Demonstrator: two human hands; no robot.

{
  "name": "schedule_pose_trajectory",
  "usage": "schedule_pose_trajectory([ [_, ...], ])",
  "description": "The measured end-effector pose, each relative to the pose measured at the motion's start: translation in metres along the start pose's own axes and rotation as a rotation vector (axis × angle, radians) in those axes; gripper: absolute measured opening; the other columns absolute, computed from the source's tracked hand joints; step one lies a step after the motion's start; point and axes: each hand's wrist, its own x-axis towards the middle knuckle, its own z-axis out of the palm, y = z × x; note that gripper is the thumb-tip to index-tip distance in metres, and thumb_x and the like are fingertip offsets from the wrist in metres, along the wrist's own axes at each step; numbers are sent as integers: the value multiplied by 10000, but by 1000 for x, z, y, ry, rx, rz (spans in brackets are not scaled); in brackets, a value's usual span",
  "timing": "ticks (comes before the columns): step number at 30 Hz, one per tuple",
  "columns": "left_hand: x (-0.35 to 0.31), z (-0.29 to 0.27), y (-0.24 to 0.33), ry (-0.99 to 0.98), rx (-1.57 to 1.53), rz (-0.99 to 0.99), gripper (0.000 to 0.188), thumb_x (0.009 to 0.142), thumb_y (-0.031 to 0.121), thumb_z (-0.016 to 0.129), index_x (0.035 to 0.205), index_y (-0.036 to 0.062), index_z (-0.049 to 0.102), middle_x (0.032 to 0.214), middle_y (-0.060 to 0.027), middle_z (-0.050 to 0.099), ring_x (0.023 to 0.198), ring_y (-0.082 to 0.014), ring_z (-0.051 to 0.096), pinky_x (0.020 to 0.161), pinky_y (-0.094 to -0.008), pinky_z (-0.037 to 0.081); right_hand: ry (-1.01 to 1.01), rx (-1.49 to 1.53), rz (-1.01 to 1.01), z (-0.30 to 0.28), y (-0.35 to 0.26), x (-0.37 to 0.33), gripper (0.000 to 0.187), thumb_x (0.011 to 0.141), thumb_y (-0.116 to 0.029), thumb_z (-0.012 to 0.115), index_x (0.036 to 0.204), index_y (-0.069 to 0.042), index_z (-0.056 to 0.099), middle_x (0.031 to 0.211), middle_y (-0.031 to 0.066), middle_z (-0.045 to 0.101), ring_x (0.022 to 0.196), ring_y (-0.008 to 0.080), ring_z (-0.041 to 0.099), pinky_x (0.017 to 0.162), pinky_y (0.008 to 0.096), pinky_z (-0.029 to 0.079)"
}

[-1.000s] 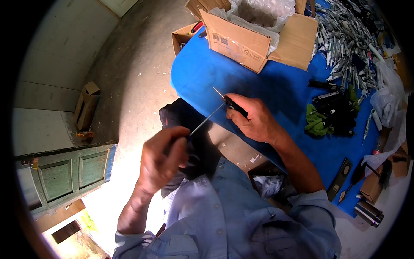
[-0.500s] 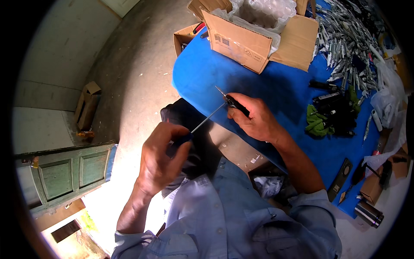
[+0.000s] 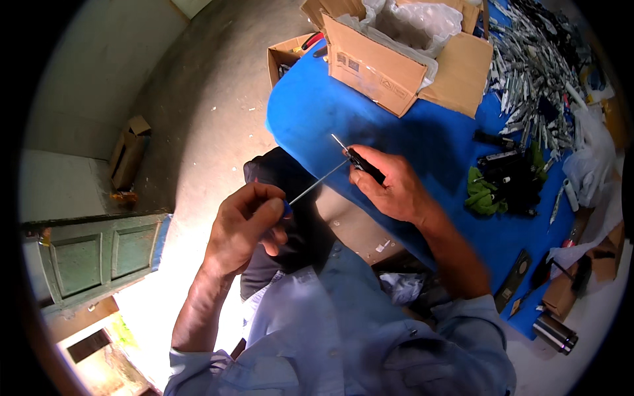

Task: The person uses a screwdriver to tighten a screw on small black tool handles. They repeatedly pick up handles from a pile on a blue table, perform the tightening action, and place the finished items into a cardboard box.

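Blue table (image 3: 422, 152) – screwdriver (image 3: 317, 181) between fingers (image 3: 267, 211)

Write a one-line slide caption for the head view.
Left hand drives a thin screwdriver into a small black tool held by the right hand over a blue table.

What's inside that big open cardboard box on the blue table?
The cardboard box holds crumpled clear plastic wrapping, bunched up to its rim. Whatever lies beneath the plastic is covered and cannot be seen.

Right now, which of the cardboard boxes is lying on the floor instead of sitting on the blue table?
The small open cardboard box at the left, alone on the concrete floor by the wall. The others, including the large box with plastic wrap inside, sit at the blue table's far end.
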Motion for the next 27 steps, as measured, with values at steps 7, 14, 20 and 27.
schedule_pose_trajectory([
  [7,-22,9,3,5,201,140,323,896,26,719,1191,-48,611,957,-105,691,755,-134,693,670,-270,589,-18,6,12,-3,-21,-2,327,994,-60,608,1291,76,612,852,96,649,735,148,598,680,295,514],
  [14,-37,4,-22,15,77,246,287,980,29,720,1248,-47,648,966,-92,719,754,-124,693,709,-258,577,5,-130,-92,-8,-57,-4,323,1003,-54,564,1287,97,601,868,133,659,740,204,642,678,315,530],
  [20,-40,-7,-31,-87,-145,215,318,1071,181,657,1278,-61,648,948,-128,742,691,-136,693,590,-245,578,14,-217,-182,-8,-82,-7,325,994,-17,565,1286,121,594,905,159,684,768,239,674,707,339,555],
  [27,-52,-18,-32,-210,-481,52,331,1062,210,666,1243,-64,623,915,-152,737,553,-138,644,436,-217,521,11,-271,-218,3,-106,-18,329,980,1,587,1286,118,608,933,160,700,799,229,691,733,333,567],
])
